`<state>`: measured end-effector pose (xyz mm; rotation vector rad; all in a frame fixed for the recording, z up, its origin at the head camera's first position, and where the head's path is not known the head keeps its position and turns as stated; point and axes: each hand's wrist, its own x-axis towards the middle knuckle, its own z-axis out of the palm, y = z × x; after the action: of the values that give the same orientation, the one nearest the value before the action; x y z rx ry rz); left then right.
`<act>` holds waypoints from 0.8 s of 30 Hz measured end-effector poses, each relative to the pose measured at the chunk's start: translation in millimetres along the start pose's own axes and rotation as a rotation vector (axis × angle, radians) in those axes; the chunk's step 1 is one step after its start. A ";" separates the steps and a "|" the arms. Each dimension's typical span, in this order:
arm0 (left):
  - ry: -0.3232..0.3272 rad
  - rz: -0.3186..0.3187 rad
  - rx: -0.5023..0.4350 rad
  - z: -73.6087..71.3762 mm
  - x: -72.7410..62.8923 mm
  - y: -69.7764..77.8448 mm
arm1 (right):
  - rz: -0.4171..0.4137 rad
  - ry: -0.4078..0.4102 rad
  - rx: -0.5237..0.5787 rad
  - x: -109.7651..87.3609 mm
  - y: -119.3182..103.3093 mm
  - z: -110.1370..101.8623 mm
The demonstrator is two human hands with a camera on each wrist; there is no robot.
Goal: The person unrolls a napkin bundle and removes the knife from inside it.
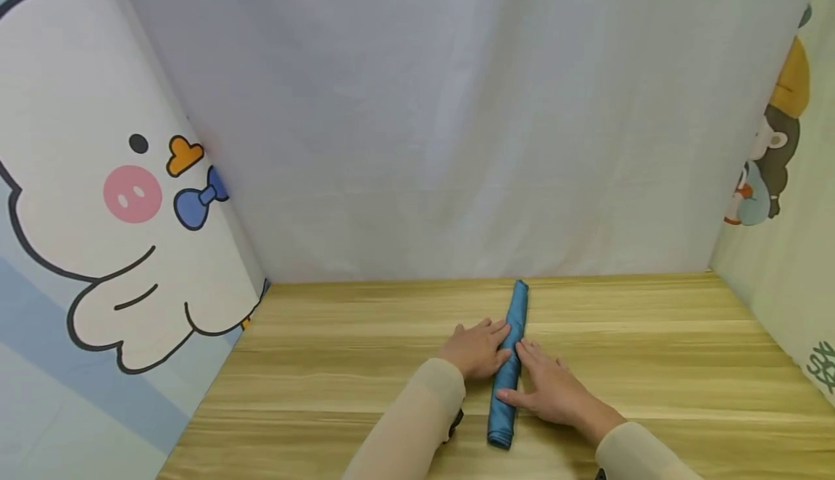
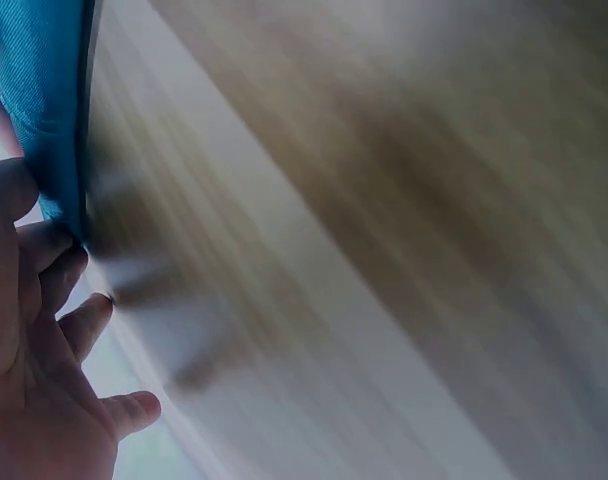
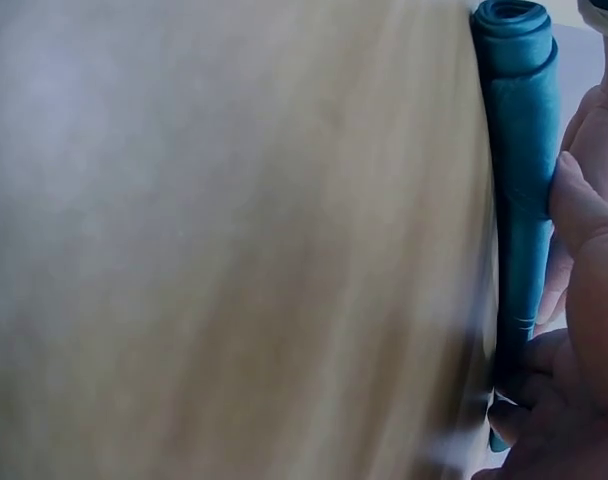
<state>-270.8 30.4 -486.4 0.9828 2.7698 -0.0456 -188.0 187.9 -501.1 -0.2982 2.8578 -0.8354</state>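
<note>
A blue cloth rolled into a long thin tube [image 1: 502, 409] lies on the wooden table, running away from the person. From its left side my left hand [image 1: 476, 348] touches the roll, fingers spread and fairly straight. My right hand [image 1: 553, 391] rests along the right side; its thumb reaches onto the roll nearer the person while the fingertips press beside it farther up. The roll's spiral end [image 3: 512, 14] shows in the right wrist view. In the left wrist view, the left fingers [image 2: 59, 280] sit at the cloth's edge.
The wood-grain table [image 1: 652, 349] ends at a plain pale curtain [image 1: 417, 117] behind. At the left hangs a panel with a white cartoon bird [image 1: 72, 139], at the right a pale panel with a cartoon figure [image 1: 779, 146]. Light sleeves [image 1: 411, 422] cover both forearms.
</note>
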 end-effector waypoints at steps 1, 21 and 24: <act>0.001 0.000 0.003 0.5 -0.4 -0.5 | -0.003 -0.003 -0.002 -0.1 -0.2 0.1; 0.035 0.035 0.082 5.1 -27.1 -17.6 | -0.089 -0.040 -0.028 -4.7 -14.9 9.8; 0.035 0.040 0.094 4.7 -32.3 -21.6 | -0.105 -0.043 -0.037 -5.0 -19.1 12.3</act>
<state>-259.0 -7.0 -485.4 1.0720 2.8013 -0.1547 -177.9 167.0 -500.5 -0.4688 2.8414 -0.7850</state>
